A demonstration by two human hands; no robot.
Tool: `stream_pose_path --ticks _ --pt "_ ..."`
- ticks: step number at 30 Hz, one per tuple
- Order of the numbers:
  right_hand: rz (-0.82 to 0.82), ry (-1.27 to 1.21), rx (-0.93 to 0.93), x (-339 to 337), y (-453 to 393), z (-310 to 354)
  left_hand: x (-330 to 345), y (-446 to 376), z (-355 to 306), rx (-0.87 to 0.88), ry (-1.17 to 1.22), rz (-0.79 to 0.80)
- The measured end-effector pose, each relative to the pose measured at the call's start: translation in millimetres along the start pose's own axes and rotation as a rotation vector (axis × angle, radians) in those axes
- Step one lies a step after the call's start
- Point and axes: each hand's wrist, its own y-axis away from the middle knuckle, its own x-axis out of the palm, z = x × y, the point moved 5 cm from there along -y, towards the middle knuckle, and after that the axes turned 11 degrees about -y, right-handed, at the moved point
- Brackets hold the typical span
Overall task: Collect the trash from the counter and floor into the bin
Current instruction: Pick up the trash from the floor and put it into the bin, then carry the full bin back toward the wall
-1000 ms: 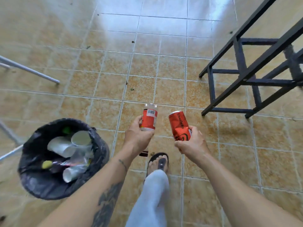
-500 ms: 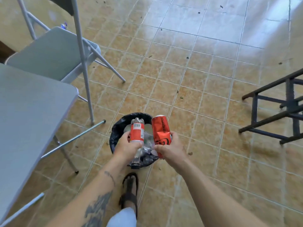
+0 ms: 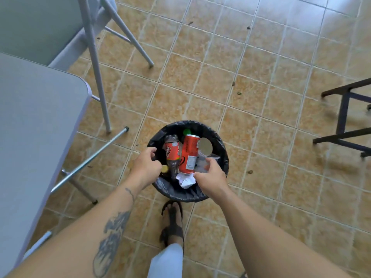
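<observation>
Fingers of left hand (image 3: 145, 166) loosely curled, grasping nothing; fingers of right hand (image 3: 209, 176) spread, released, empty. Both hands over round bin lined with black plastic bag (image 3: 222, 151). Small plastic bottle with red label (image 3: 172, 154) and red aluminium can (image 3: 189, 154) lie side by side, touching, atop trash inside. Crumpled white paper (image 3: 185, 180) below can. Grey folding table (image 3: 30, 125) at left.

Round bin (image 3: 222, 157) lined with black bag, standing upright on tiled floor, red can (image 3: 188, 154) lying on top of contents — beside it a clear plastic bottle (image 3: 172, 155) with red label, white crumpled paper (image 3: 186, 181) at near edge, clear cups (image 3: 205, 150) at right.
</observation>
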Motion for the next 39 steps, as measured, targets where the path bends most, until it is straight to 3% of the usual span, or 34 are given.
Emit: stream_pose_path --ticks 11,18,23,32,39 --pt "-0.207 0.221 -0.103 -42.2 -31.5 14.8 -6.1 -18.4 -7.4 0.277 -0.267 -0.262" --pt "-0.266 0.012 -0.197 -41.8 -84.1 -19.7 18.1 -75.0 16.4 0.437 -0.296 -0.391" --pt "-0.319 -0.143 -0.214 -36.3 -109.8 -48.3 41.0 -99.5 35.5 0.580 -0.247 -0.333" --pt "-0.323 -0.126 -0.237 -39.8 -79.4 -49.7 18.7 -69.9 24.6 0.522 0.003 -0.416" --pt "-0.303 -0.061 -0.519 -66.1 26.2 7.6 -53.0 26.6 -5.8 0.439 0.176 -0.399"
